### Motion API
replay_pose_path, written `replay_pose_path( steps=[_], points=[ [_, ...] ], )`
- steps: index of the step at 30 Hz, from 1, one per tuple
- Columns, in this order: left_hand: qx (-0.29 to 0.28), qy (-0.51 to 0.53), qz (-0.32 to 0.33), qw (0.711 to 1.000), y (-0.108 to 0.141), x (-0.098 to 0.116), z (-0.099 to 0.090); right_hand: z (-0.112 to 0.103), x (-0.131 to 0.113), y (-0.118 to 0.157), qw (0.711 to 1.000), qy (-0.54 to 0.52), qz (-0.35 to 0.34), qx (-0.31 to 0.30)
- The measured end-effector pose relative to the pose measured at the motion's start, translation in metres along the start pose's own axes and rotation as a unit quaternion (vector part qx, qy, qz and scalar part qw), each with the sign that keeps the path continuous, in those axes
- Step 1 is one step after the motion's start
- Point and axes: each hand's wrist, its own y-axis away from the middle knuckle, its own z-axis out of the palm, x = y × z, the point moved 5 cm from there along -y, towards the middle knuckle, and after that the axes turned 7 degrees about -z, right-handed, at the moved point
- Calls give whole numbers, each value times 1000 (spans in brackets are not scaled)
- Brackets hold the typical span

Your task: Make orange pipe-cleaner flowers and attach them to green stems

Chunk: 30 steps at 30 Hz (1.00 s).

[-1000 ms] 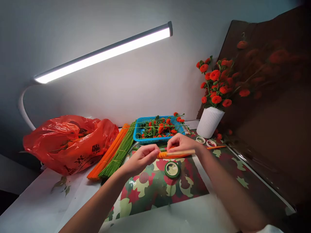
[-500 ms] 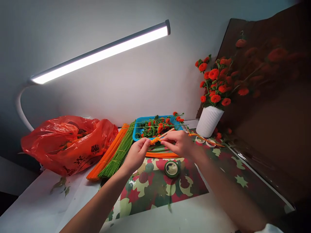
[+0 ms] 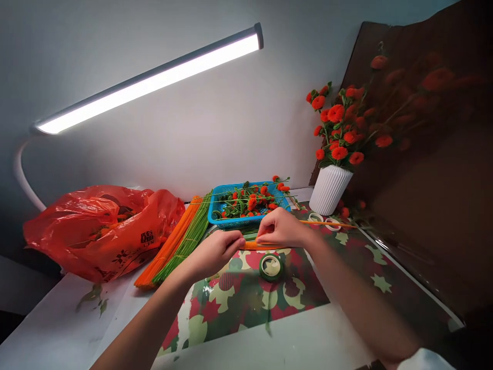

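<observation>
My left hand (image 3: 221, 246) is closed, its thumb and forefinger pinching at the left end of an orange strip of fuzzy pipe cleaner (image 3: 251, 246). My right hand (image 3: 283, 229) pinches the same orange strip a short way to the right. Orange stems lying on the table overlap this spot, so the held strands are hard to separate. A straight orange pipe cleaner end (image 3: 335, 224) sticks out to the right beyond my right wrist. Just below my hands lies a roll of dark green tape (image 3: 270, 267).
Behind my hands, a blue basket (image 3: 227, 223) holds orange flowers with green stems. Bundles of orange (image 3: 169, 244) and green pipe cleaners (image 3: 183, 246) lie left, beside a red plastic bag (image 3: 103, 231). A white vase (image 3: 330, 190) of flowers stands right; a lamp (image 3: 154, 79) hangs above.
Both hands have moved lower, toward the table. The twisted orange piece and pale stick seen between them no longer show. The orange strand at right has become straighter.
</observation>
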Motion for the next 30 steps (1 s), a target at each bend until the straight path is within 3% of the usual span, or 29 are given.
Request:
replay_pose_path(
  steps=[3,5,7,10,12,15,17,20,23,25,27,30],
  points=[
    [87,14,-7,996,-1,0,-7,3,-10,-2,992,74,-11,104],
    [126,44,-9,991,-1,1,-9,4,-19,-1,971,127,-65,192],
    [140,83,-13,987,-1,0,-8,8,-27,2,949,138,-125,255],
    [115,150,-24,982,-3,-2,-4,10,-30,5,940,82,-175,282],
    [85,189,-27,978,-5,-4,-1,7,-27,4,945,14,-175,276],
    [45,217,-20,975,-7,-7,2,-3,-14,1,955,-127,-115,240],
    [16,213,-11,977,-7,-8,3,-7,-4,-1,959,-213,-56,179],
    [-29,182,-2,983,-5,-6,1,-7,7,0,967,-250,20,44],
    [-76,89,15,993,-2,-2,1,-2,8,4,974,-208,31,-77],
    [-92,-21,34,995,0,1,1,2,4,5,986,-119,20,-117],
    [-71,-115,45,990,1,3,1,6,-2,3,994,11,3,-113],
    [14,-150,29,988,3,4,-5,8,-14,-1,988,139,-13,-61]
  ],
)
